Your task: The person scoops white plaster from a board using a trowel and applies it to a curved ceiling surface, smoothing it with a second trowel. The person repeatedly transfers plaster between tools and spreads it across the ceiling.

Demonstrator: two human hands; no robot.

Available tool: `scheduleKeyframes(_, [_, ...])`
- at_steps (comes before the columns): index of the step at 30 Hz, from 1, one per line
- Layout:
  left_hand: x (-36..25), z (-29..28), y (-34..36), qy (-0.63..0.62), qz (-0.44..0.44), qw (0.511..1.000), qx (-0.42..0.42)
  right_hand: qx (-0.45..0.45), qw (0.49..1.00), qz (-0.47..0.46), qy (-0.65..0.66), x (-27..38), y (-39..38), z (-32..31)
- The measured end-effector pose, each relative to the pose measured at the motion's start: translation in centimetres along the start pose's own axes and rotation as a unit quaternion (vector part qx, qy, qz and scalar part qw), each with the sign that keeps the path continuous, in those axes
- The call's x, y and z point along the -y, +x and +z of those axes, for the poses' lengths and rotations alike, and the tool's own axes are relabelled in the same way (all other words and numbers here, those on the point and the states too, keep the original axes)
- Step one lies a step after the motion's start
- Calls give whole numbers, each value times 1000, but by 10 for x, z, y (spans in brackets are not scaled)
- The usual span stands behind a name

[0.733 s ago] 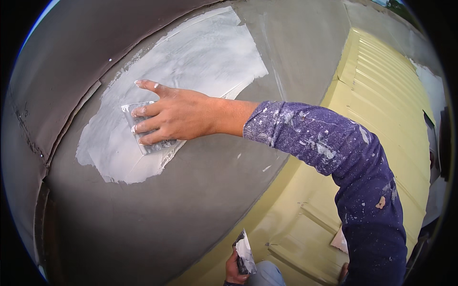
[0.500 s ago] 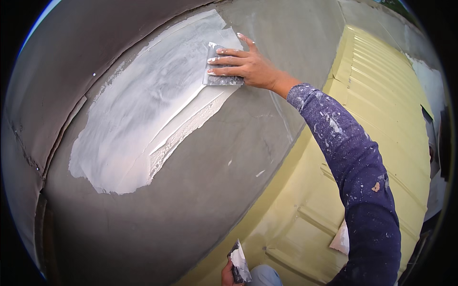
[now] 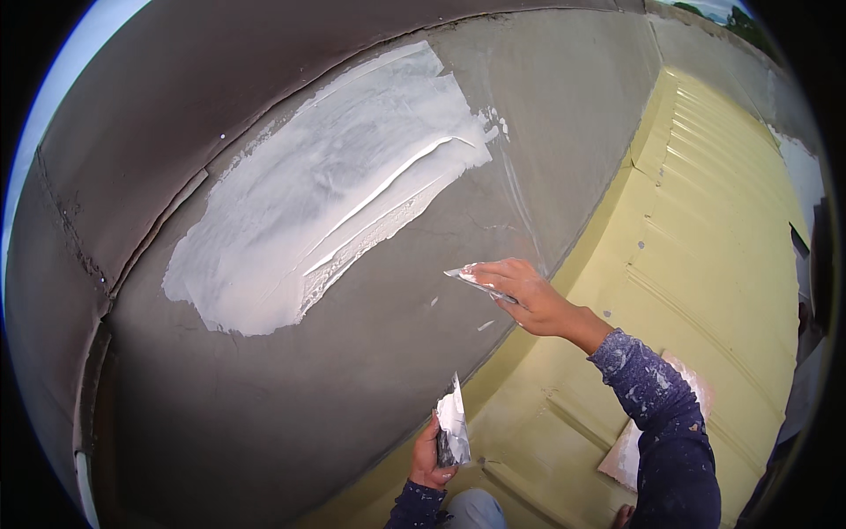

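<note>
My right hand (image 3: pixel 529 300) is closed on a thin metal spreader blade (image 3: pixel 471 277) smeared with white paste, lifted off the grey surface (image 3: pixel 344 388) at center right. My left hand (image 3: pixel 427 451) grips a second blade (image 3: pixel 452 417) at the bottom, carrying a thick load of white paste on its face. Above both hands lies a large patch of white filler (image 3: pixel 291 212), with raised ridges along its lower right side and small smears at its upper right end. My purple sleeve, spattered with paint, covers the right forearm.
Dark metal sheeting (image 3: pixel 132 132) with a lipped seam bounds the surface on the left and top. A yellow ribbed metal sheet (image 3: pixel 705 247) slopes along the right, with a pale stained board (image 3: pixel 621 463) on it beside my right arm. My jeans-clad knee (image 3: pixel 476 511) shows at bottom.
My right hand and its blade have come off the white patch, moving down and right. My left hand with the loaded blade has risen. A ridge and smears show at the patch's upper right.
</note>
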State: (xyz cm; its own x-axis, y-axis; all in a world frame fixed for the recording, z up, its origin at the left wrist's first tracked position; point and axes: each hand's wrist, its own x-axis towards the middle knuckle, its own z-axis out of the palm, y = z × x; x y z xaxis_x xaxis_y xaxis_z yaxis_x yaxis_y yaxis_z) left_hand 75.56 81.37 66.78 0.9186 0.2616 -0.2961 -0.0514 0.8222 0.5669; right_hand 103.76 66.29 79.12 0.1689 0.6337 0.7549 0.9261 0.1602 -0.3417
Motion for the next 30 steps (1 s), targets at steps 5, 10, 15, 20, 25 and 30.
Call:
scheduleKeyframes(5, [-19, 81, 24, 15, 64, 995, -72, 121, 978, -165, 33, 89, -35, 13])
scheduleKeyframes(10, [-43, 66, -15, -49, 114, 992, 39, 132, 974, -74, -169, 47, -37, 19])
scheduleKeyframes(15, [-31, -19, -43, -10, 166, 977, -133, -135, 980, 102, -100, -30, 36, -16])
scheduleKeyframes(20, [21, -120, -68, -65, 38, 997, -20, -328, 911, 244, -61, -111, 154, -71])
scheduleKeyframes(25, [56, -159, -97, -89, 1, 995, -35, -318, 904, 266, -109, -80, 185, -31])
scheduleKeyframes(30, [53, -138, -103, -103, 17, 988, -117, -302, 939, 133, -98, 60, 185, 58])
